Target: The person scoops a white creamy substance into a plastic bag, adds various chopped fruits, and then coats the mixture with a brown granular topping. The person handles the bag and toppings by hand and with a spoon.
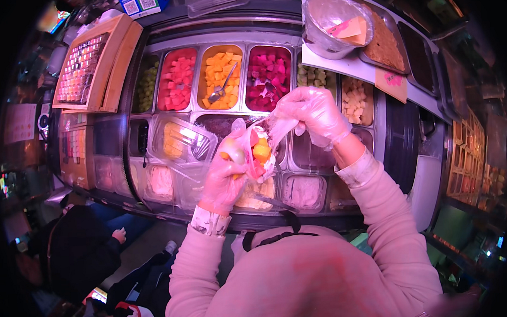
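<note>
Left hand in clear glove (223, 182): curled round a soft pink wrap (256, 168) with white cream (270, 164) and orange fruit chunks (261, 151) | Right hand in clear glove (318, 116): fingers pinched on thin see-through film (281, 129) | Wrap: between both hands, nearer the person than the small dark pink fruit cubes (268, 66) | Beside those: yellow fruit cubes (212, 76), long silver spoon (215, 96) on top
</note>
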Available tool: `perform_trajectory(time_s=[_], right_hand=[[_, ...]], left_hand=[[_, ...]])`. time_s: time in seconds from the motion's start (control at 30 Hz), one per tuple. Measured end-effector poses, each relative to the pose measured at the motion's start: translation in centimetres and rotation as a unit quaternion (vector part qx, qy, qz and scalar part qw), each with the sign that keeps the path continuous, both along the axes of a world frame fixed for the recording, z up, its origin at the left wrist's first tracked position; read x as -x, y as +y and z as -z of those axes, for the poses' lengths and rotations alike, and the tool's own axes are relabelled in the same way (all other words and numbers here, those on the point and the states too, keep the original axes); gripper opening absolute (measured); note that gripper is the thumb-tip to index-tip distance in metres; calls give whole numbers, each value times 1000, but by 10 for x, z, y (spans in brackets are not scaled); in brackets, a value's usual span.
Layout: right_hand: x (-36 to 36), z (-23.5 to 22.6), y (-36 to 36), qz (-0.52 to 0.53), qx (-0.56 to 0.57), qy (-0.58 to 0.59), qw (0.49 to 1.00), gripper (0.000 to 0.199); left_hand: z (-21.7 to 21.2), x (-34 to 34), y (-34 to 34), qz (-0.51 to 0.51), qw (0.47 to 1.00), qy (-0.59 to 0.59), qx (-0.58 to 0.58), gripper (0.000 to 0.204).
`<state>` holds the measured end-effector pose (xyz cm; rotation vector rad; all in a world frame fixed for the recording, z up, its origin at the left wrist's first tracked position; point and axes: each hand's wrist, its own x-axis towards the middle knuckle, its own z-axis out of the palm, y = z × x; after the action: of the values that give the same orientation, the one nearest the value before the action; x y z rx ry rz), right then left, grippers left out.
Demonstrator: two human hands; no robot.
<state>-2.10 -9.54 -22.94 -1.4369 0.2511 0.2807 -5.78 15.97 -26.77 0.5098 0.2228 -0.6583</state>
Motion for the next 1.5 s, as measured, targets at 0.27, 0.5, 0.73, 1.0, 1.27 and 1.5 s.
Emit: perform_trajectory(time_s=[0.27, 0.5, 0.73, 1.0, 1.27, 1.5], right_hand=[[14, -59, 32, -58, 458, -515, 722, 17], [99, -35, 96, -88, 589, -446, 668, 53], [127, -54, 115, -181, 575, -356, 714, 78], [155, -73, 84, -16, 462, -486, 741, 52], [145, 10, 100, 103, -337, 58, 934, 34], [139, 18, 128, 155, -243, 79, 954, 24]], left_hand=[[-9, 0, -22, -11, 1000, -17, 14, 89], [-24, 25, -27, -72, 991, -28, 105, 88], [-37, 53, -20, -56, 976, -46, 204, 72], [-2, 59, 8, -124, 989, -24, 74, 74], [6, 59, 18, -163, 980, -34, 104, 75], [30, 56, 34, -194, 978, -45, 53, 74]])
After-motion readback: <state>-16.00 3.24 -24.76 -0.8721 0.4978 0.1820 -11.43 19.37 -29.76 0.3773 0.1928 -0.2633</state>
